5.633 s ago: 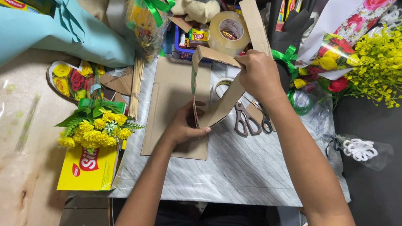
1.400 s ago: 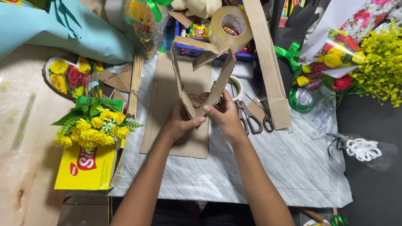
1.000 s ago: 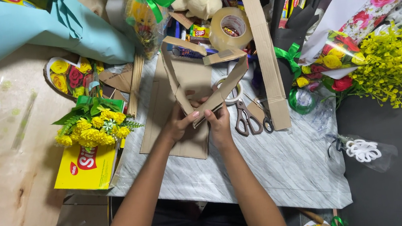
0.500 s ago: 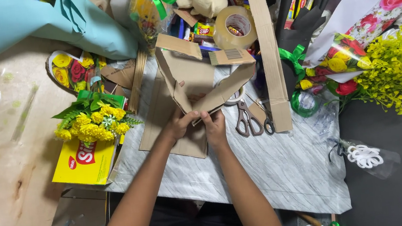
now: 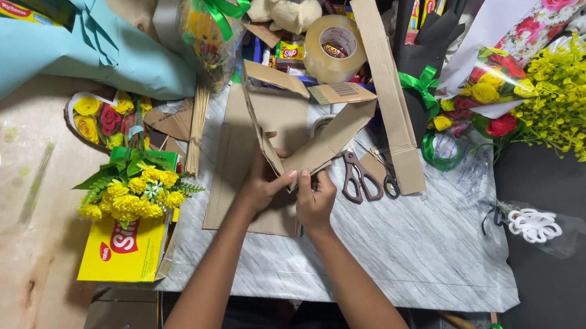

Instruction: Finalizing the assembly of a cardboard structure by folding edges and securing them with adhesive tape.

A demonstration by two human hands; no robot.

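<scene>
At the far left of the bench (image 5: 418,246) I saw a yellow carton (image 5: 124,249) with a bunch of yellow artificial flowers (image 5: 138,192) lying across its top end, and a bundle of thin wooden sticks (image 5: 195,127) just beyond them.

Moving right, my left hand (image 5: 260,184) was closed on the near corner of a folded cardboard strip (image 5: 287,125), thumb stretched across the fold and fingers behind it. The strip stood up on edge from a flat sheet of cardboard (image 5: 235,163) lying on the marble-patterned surface. My right hand (image 5: 315,198) sat just beside the left, touching it at the thumb, curled shut on the same corner from the near side.

From that pinch the cardboard ran away from me in two arms: one nearly straight ahead, the other angling up to the right towards the roll of clear tape (image 5: 334,48). So both hands held the vertex, with the long axes opening forward. The right hand was nearer the slanting arm.

Just right of it lay brown-handled scissors (image 5: 358,177), then a long cardboard strip (image 5: 388,89), green ribbon (image 5: 438,151) and sprays of yellow blossom (image 5: 576,95).
</scene>
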